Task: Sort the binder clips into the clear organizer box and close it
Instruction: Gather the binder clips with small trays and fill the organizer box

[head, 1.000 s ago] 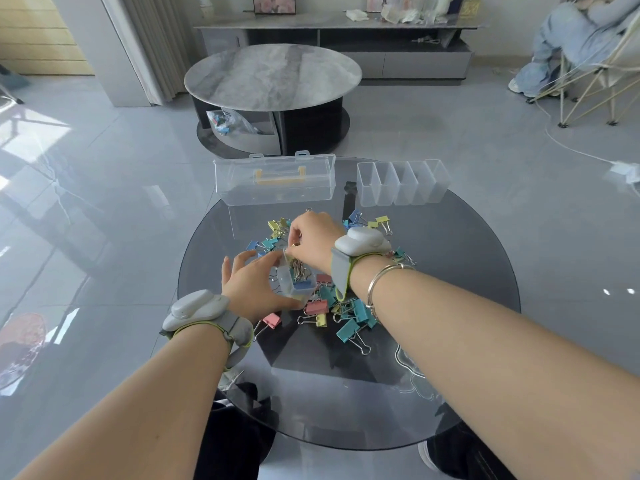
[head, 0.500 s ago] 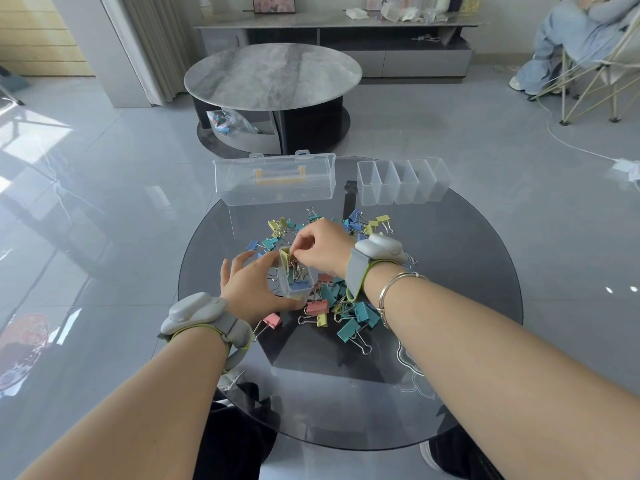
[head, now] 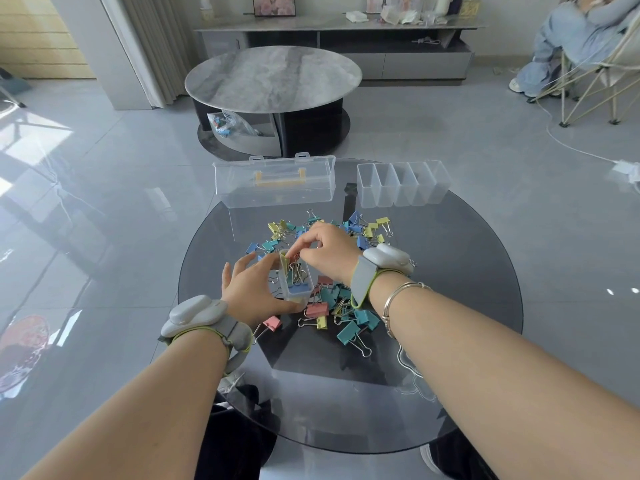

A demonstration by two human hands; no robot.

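Grey tiled floor fills the frame, with a marble-topped round table [head: 273,77] at upper centre and a seated person [head: 575,39] cut off at the upper right edge. Round dark glass table [head: 450,306] occupies the centre; its near rim is partly hidden by both forearms. At its far edge lie the clear organizer box [head: 275,183], lid state hard to make out, and to its right a row of clear compartment bins [head: 403,183]. Loose binder clips [head: 349,327] in blue, teal, yellow and pink are heaped mid-table, many hidden under the hands. Left hand [head: 251,289] cups one small clear bin [head: 296,280], thumb and fingers curled round its walls; clips show inside it. Right hand [head: 323,251] is above the bin mouth, fingertips pinched on a yellow clip [head: 285,263] at the rim. Both wrists carry grey strapped devices; a bangle [head: 398,299] sits on the right wrist
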